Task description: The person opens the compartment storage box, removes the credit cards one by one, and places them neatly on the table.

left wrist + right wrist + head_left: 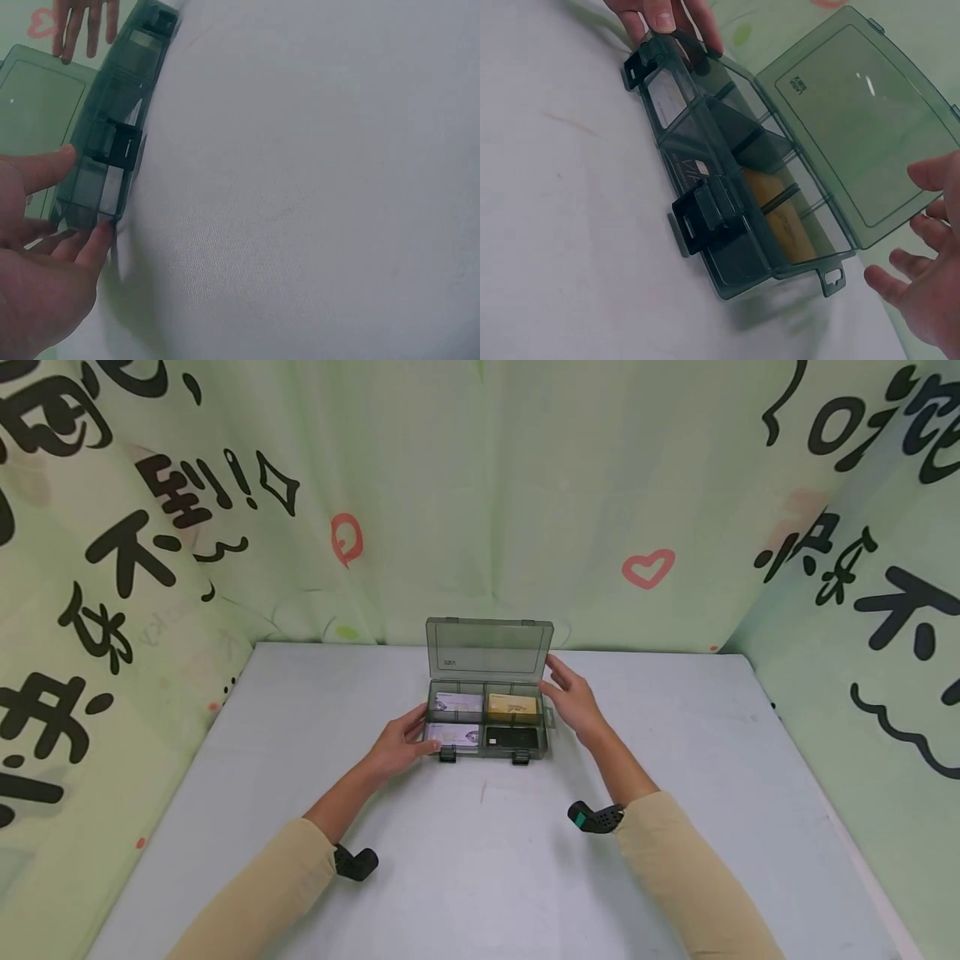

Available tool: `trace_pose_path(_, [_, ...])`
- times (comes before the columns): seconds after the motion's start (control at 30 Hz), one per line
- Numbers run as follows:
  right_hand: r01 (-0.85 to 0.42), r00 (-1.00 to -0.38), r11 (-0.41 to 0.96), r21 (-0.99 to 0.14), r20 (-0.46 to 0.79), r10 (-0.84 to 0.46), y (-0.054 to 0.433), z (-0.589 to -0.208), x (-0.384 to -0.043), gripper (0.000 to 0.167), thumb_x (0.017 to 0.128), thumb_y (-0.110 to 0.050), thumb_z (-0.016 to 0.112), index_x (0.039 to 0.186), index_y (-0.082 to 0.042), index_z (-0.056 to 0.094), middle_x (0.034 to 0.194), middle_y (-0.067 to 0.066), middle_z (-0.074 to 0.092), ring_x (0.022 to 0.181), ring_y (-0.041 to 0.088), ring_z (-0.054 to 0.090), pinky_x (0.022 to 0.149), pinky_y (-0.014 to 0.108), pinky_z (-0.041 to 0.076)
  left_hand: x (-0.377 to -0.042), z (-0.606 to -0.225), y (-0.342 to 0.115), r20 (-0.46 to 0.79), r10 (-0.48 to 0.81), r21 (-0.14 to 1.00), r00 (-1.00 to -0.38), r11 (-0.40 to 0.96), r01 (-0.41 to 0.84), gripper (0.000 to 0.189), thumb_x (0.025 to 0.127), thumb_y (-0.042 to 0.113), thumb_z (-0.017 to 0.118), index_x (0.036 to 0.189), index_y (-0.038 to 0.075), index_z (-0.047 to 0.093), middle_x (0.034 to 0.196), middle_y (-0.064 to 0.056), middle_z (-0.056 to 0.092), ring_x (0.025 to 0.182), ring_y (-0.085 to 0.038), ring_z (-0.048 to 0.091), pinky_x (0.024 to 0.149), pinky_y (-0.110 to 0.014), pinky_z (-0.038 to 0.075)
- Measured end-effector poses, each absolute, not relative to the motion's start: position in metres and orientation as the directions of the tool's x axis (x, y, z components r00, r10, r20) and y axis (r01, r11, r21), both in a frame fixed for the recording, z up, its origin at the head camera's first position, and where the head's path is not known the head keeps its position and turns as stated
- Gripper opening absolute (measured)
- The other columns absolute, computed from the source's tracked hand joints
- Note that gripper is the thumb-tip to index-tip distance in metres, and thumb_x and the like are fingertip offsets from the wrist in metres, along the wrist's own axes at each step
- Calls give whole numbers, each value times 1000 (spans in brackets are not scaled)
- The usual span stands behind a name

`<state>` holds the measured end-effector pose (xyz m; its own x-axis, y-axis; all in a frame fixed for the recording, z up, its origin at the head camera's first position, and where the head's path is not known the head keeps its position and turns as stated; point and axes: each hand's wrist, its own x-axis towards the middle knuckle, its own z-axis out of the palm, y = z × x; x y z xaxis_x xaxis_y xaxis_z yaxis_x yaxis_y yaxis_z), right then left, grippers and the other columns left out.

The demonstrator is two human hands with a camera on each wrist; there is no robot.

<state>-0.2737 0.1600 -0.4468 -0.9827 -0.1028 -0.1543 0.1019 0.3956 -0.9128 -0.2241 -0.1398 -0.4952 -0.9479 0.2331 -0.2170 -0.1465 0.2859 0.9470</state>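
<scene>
A see-through dark grey-green plastic storage box [699, 142] rests on the table with its lid [491, 647] raised at the back. Dividers split it into several compartments. Two pale purple cards [459, 702] lie in the left ones, a yellow card [513, 705] at back right and a black card [512, 737] at front right. My left hand [397, 746] grips the box's front left corner, thumb on top and fingers along the side. Beside the lid's right edge is my right hand [576, 700], its fingers spread and loosely bent, thumb in front of the lid in the right wrist view.
Two black latches [521, 758] hang off the box's front edge, and a small loop tab [834, 280] sticks out at its right side. The white table [480, 868] meets pale green curtains [555, 502] with black lettering at the back and sides.
</scene>
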Motion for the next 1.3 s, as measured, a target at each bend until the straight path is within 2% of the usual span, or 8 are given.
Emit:
trace_pose_path(0.4, [81,-980,398,-914,-147,-137,158,-455,-282,66,101,-25,49,157,-21,14,163,0,15,151,25,17,121,50,21,-224,-495,-140,-243,212,940,-947,293,-176,80,89,8,68,155,12,23,161,-8,23,148,-24,26,116,-40,32])
trace_pose_path(0.73, [115,-970,391,-913,-188,-154,156,-465,-290,69,100,-29,50,157,-26,11,164,8,12,152,28,13,120,54,19,-222,-496,-140,-241,208,937,-948,302,-172,80,89,11,69,155,15,24,161,-8,23,148,-25,26,117,-41,31])
trace_pose_path(0.9, [102,-969,399,-911,-181,-166,153,-470,-291,69,101,-27,49,157,-22,10,165,3,6,152,27,12,121,51,18,-222,-496,-139,-237,202,937,-950,304,-170,80,89,10,69,155,15,24,161,-7,24,147,-24,27,117,-39,30])
trace_pose_path(1.1, [93,-967,386,-918,-175,-183,153,-474,-292,68,101,-24,49,157,-17,10,165,3,4,151,29,12,121,51,20,-221,-496,-139,-241,191,934,-952,312,-174,80,89,10,69,155,16,24,160,-7,25,147,-24,28,117,-40,31])
trace_pose_path(1.3, [134,-953,391,-911,-226,-202,146,-447,-276,69,101,-21,47,157,-11,8,165,8,2,151,33,10,120,54,18,-223,-498,-139,-225,197,937,-954,313,-156,80,88,9,70,154,14,25,160,-9,26,146,-25,28,116,-41,31])
